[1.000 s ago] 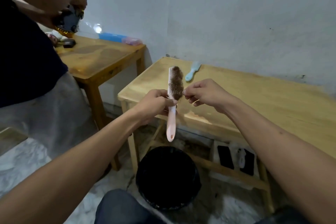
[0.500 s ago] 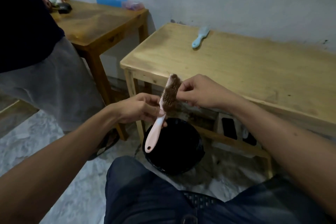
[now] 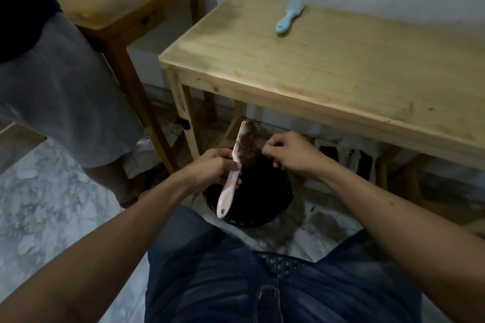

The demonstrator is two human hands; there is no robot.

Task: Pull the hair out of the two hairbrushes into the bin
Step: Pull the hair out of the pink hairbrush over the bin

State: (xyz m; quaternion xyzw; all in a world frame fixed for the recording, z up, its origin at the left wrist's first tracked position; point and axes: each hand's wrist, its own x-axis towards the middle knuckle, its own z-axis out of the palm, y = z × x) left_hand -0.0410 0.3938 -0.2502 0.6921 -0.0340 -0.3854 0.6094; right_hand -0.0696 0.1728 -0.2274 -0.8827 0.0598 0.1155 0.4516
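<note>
My left hand (image 3: 212, 168) grips the handle of a pink hairbrush (image 3: 231, 183), whose head is matted with brown hair (image 3: 249, 143). The brush hangs tilted over a black bin (image 3: 252, 199) on the floor in front of my knees. To the right of the brush head, my right hand (image 3: 291, 153) has its fingers curled and pinched together; whether strands are between them I cannot tell. A light blue hairbrush (image 3: 288, 17) lies at the back of the wooden table (image 3: 328, 78).
A second, darker wooden table (image 3: 118, 0) stands at the left, with another person (image 3: 52, 81) in grey shorts next to it. Clumps of hair (image 3: 325, 220) lie on the marble floor right of the bin. Dark items sit on the shelf under the near table.
The view has tilted down and both hands have lowered the pink brush from table height to just above the bin. My right hand has pulled slightly away from the brush head.
</note>
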